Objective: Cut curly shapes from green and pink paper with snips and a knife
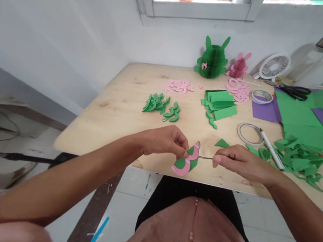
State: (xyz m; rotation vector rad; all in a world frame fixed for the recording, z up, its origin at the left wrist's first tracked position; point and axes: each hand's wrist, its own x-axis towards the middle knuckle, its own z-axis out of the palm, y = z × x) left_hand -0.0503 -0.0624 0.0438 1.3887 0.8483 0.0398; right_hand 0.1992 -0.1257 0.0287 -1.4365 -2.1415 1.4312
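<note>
My left hand pinches a stack of pink and green curved paper pieces above the table's near edge. My right hand is closed on a thin dark strip or thread that runs from the paper stack to its fingertips. Both hands hover just over the wooden table.
Green cut-outs, pink cut-outs, folded green strips, tape rolls, a white pen, green scraps, green and purple sheets, scissors, a small fan, a bottle and two paper rabbits lie on the table.
</note>
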